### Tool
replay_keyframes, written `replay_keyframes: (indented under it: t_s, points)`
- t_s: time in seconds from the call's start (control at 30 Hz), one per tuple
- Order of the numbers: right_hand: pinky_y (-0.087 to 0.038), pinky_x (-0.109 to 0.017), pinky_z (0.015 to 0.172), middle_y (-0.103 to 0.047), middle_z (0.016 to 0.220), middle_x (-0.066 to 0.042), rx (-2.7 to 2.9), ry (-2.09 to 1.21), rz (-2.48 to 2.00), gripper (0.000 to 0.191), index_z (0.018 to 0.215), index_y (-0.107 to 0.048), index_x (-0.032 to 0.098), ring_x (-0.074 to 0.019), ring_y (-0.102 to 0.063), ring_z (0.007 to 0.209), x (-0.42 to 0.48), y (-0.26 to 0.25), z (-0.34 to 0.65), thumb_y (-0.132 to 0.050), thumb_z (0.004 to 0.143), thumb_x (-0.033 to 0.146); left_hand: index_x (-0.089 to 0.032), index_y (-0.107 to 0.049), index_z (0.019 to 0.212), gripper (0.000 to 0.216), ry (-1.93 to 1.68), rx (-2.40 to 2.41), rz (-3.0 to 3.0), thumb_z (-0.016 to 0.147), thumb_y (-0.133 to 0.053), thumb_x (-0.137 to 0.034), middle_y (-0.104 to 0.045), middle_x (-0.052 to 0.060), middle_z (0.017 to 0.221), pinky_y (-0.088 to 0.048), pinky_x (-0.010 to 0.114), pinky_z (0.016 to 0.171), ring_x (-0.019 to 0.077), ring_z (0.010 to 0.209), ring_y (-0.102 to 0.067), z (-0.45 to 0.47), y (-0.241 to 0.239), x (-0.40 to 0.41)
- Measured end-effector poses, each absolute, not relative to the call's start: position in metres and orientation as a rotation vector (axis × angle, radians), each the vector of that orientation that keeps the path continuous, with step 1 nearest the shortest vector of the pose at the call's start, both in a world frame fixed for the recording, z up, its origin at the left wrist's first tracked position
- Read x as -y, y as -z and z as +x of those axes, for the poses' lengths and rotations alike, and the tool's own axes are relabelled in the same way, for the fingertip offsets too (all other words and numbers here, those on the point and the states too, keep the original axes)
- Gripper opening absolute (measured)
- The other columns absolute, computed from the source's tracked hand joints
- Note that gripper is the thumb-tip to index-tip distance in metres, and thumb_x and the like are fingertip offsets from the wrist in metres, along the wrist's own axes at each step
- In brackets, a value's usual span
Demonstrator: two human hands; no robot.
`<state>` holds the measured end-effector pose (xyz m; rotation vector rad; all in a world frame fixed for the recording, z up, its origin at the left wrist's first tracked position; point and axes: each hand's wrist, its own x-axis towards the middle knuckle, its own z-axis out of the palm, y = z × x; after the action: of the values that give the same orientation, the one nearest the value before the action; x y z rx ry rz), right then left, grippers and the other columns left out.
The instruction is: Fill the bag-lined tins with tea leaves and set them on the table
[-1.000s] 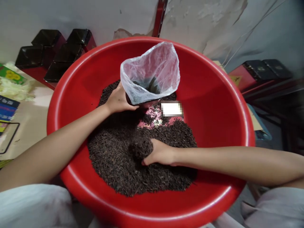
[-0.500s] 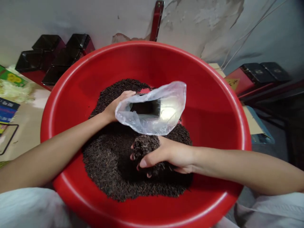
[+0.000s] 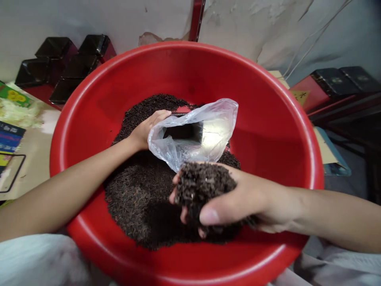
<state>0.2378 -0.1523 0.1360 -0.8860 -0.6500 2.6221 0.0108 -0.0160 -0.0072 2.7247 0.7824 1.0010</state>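
Observation:
My left hand (image 3: pixel 150 128) is wrapped round the side of a tin (image 3: pixel 178 114) lined with a clear plastic bag (image 3: pixel 222 123). The bag's mouth flares open toward me, and most of the tin is hidden by it. In front of the bag, my right hand (image 3: pixel 244 202) is cupped round a heaped handful of dark loose tea leaves (image 3: pixel 205 184), thumb on the near side. Beneath both hands a pile of the same tea (image 3: pixel 127 206) spreads over the bottom of a big red plastic tub (image 3: pixel 276 147).
Several black-topped red tins (image 3: pixel 56 47) stand behind the tub at left. Two more tins (image 3: pixel 330 81) are at right by the wall. A green box (image 3: pixel 14 95) and a blue printed packet (image 3: pixel 10 137) lie at far left. Loose cables (image 3: pixel 315 39) hang on the wall.
My right hand has come up from the pile toward me and slightly right, carrying tea leaves. My left hand and the bag-lined tin have barely shifted.

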Motion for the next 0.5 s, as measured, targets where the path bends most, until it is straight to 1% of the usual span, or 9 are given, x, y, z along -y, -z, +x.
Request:
replay_keyframes:
  t_s: [0.1,0.13,0.2,0.3,0.4,0.5]
  points:
    - [-0.054,-0.021,0.062,-0.065,0.078,0.000,0.675,-2.457,-1.056,0.016,0.083,-0.062,0.016,-0.0103,-0.063,0.067,0.141,-0.136,0.239,-0.064,0.067,0.018,-0.017,-0.031,0.135,0.058,-0.972,-0.739,2.845,0.082,-0.050,-0.032,-0.051,0.016,0.128,-0.045,0.044,0.104,0.0285,0.122,-0.049,0.011,0.006,0.019]
    - [-0.055,-0.023,0.064,-0.065,0.076,-0.001,0.687,-2.396,-1.106,0.014,0.083,-0.062,0.016,-0.0111,-0.063,0.067,0.137,-0.134,0.238,-0.062,0.071,0.023,-0.016,-0.030,0.135,0.059,-0.951,-0.749,2.866,0.082,-0.050,-0.032,-0.050,0.017,0.129,-0.045,0.044,0.103,0.0292,0.123,-0.048,0.012,0.006,0.020]
    - [-0.056,-0.029,0.071,-0.067,0.080,-0.002,0.706,-2.273,-1.169,0.020,0.091,-0.062,0.016,-0.0136,-0.065,0.072,0.131,-0.128,0.236,-0.056,0.077,0.030,-0.015,-0.030,0.135,0.056,-0.923,-0.785,2.886,0.083,-0.048,-0.031,-0.051,0.017,0.128,-0.045,0.043,0.103,0.0292,0.123,-0.048,0.014,0.006,0.022]
    - [-0.054,-0.037,0.082,-0.068,0.093,-0.004,0.738,-2.099,-1.233,0.032,0.108,-0.058,0.018,-0.0180,-0.065,0.089,0.125,-0.119,0.232,-0.049,0.083,0.037,-0.015,-0.029,0.135,0.056,-0.921,-0.784,2.920,0.085,-0.046,-0.035,-0.051,0.017,0.127,-0.046,0.043,0.102,0.0282,0.122,-0.049,0.019,0.003,0.026]
    - [-0.048,-0.041,0.092,-0.066,0.106,-0.004,0.820,-1.959,-1.291,0.038,0.115,-0.055,0.021,-0.0204,-0.061,0.105,0.120,-0.113,0.232,-0.044,0.087,0.043,-0.013,-0.028,0.136,0.069,-0.944,-0.707,2.936,0.080,-0.054,-0.045,-0.050,0.019,0.127,-0.046,0.044,0.102,0.0294,0.122,-0.049,0.024,-0.002,0.030]
    - [-0.041,-0.046,0.099,-0.063,0.115,-0.002,0.952,-1.839,-1.303,0.039,0.120,-0.053,0.024,-0.0217,-0.055,0.115,0.114,-0.111,0.232,-0.039,0.089,0.045,-0.012,-0.032,0.133,0.072,-0.949,-0.744,2.826,0.076,-0.058,-0.047,-0.050,0.019,0.126,-0.045,0.045,0.103,0.0299,0.122,-0.048,0.023,-0.002,0.029]
